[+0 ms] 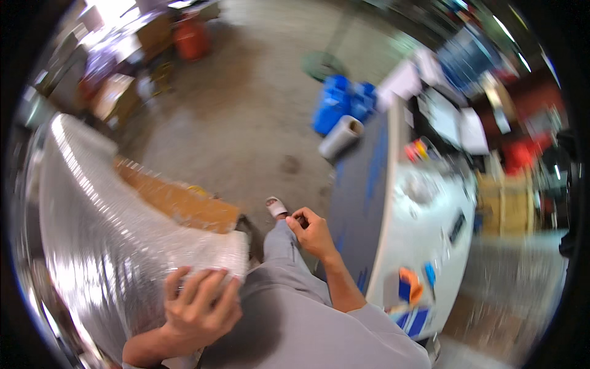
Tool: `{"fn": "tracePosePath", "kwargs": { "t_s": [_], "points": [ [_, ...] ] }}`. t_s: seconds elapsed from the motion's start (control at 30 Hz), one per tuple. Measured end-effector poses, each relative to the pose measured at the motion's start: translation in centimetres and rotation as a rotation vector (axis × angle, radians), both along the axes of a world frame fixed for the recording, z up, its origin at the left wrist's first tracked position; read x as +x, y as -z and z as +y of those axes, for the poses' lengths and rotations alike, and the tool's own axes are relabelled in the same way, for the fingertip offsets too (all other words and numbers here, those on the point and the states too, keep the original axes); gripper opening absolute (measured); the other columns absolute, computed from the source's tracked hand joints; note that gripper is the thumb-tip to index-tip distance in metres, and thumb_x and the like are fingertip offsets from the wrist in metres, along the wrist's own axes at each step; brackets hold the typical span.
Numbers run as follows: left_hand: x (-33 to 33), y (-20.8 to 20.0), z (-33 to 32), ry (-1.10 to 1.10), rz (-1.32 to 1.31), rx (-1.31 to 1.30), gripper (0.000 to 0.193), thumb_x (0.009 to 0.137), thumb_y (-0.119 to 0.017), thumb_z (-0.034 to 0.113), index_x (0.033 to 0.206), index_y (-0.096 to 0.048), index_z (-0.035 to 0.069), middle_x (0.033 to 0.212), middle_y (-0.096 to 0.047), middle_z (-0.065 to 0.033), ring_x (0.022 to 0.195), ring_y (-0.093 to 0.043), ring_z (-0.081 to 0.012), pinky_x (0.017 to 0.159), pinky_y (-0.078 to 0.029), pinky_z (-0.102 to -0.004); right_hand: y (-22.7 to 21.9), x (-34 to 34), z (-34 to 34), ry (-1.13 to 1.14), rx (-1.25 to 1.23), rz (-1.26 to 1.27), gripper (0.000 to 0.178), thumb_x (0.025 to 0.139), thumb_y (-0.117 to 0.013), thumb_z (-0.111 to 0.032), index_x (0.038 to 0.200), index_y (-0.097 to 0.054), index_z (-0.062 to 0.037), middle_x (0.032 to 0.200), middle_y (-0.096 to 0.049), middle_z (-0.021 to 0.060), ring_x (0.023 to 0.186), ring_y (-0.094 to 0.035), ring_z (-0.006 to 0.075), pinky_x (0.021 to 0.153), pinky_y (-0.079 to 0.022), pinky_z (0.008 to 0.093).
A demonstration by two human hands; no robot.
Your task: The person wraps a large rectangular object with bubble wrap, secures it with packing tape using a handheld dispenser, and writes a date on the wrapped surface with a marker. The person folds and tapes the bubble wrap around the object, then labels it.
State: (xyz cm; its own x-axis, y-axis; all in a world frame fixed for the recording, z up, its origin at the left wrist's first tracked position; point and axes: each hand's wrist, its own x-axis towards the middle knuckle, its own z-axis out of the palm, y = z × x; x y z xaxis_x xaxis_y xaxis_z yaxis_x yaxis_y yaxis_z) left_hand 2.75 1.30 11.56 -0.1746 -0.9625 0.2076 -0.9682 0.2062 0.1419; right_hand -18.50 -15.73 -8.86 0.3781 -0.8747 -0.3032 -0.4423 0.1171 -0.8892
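A large piece of clear bubble wrap (110, 246) bulges along my left side, its end reaching in front of my body. On that end lies my left hand (203, 304), the fingers spread and slightly bent across the wrap; its thumb is hidden. Out over my leg, between the wrap and the table, hangs my right hand (312, 235). Its fingers are curled in and the thumb meets the forefinger. Whatever may be between them is too small to make out.
At my right stands a white-topped table (393, 240) with an orange-and-blue item (410, 286), a blue cutter (430, 273) and papers. Beyond it are blue jugs (332, 104) and a pale roll (342, 136). A cardboard sheet (178, 200) lies beside the wrap. A red container (190, 38) stands far left.
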Motion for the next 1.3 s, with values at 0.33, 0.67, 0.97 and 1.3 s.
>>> {"fn": "tracePosePath", "kwargs": {
  "t_s": [0.33, 0.67, 0.97, 1.3],
  "points": [
    [-0.6, -0.5, 1.1, 0.058, -0.043, -0.014, 0.037, 0.077, -0.069, 0.015, 0.112, -0.070, 0.002, 0.113, -0.067, -0.0138, 0.108, -0.060, -0.0336, 0.104, -0.040, -0.0505, -1.4, -22.9, 17.2, 1.009, -0.408, 0.527, 0.017, 0.093, -0.069, -0.018, 0.093, -0.066, -0.0017, 0.079, -0.069, 0.0126, 0.071, -0.067, 0.0302, 0.065, -0.052, 0.0408],
    [-2.5, -3.0, -3.3, -0.289, 0.217, 0.293, 0.045, 0.081, -0.072, 0.019, 0.122, -0.069, 0.002, 0.106, -0.069, -0.0150, 0.100, -0.066, -0.0308, 0.097, -0.047, -0.0446, 3.7, -37.7, 21.1, 0.719, -0.368, 1.024, 0.060, 0.084, -0.077, -0.032, 0.134, -0.059, -0.0043, 0.128, -0.061, 0.0199, 0.125, -0.049, 0.0435, 0.108, -0.034, 0.0587],
    [-2.4, -8.7, -12.1, 0.007, 0.208, 0.287, 0.050, 0.083, -0.072, 0.015, 0.129, -0.064, -0.004, 0.105, -0.072, -0.0173, 0.098, -0.070, -0.0256, 0.087, -0.054, -0.0365, -1.6, -32.4, 18.5, 0.490, -0.262, 0.802, 0.044, 0.099, -0.064, -0.035, 0.117, -0.059, 0.0043, 0.116, -0.062, 0.0234, 0.116, -0.054, 0.0413, 0.106, -0.034, 0.0537],
    [-0.9, 0.4, -15.7, -0.168, 0.778, 0.997, 0.057, 0.110, -0.044, 0.038, 0.150, -0.040, -0.002, 0.147, -0.049, -0.0217, 0.134, -0.050, -0.0273, 0.110, -0.043, -0.0392, -2.4, -9.2, 4.1, -0.127, -0.097, -0.587, 0.033, 0.082, -0.083, -0.020, 0.103, -0.066, -0.0004, 0.086, -0.066, 0.0067, 0.076, -0.061, 0.0126, 0.069, -0.050, 0.0285]
  ]
}}
